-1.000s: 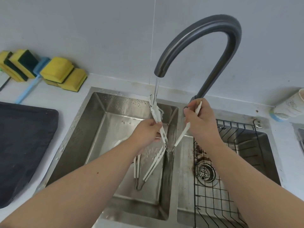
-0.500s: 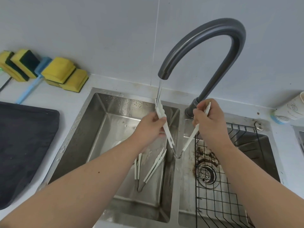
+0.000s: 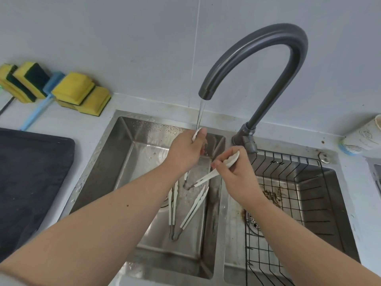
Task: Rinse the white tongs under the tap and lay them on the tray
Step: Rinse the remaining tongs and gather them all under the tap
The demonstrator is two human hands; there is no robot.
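Observation:
I hold one pair of white tongs (image 3: pixel 208 177) spread apart over the left basin. My left hand (image 3: pixel 185 152) grips one arm, whose tip pokes out under the thin stream from the grey tap (image 3: pixel 255 58). My right hand (image 3: pixel 235 174) grips the other arm, lower and to the right of the stream. The tongs' metal hinge hangs between my hands. Another pair of white tongs (image 3: pixel 185 211) lies on the floor of the left basin (image 3: pixel 132 162). The dark tray (image 3: pixel 31 174) sits on the counter at the left.
A black wire rack (image 3: pixel 288 203) fills the right basin, with a drain below it. Yellow-green sponges (image 3: pixel 72 91) and a blue-handled brush (image 3: pixel 39 108) lie at the back left. A paper cup (image 3: pixel 365 135) lies on its side at the right.
Both hands have dropped lower over the left basin. My left hand slid up the arm, so only its tip shows in the stream. My right hand moved left and down.

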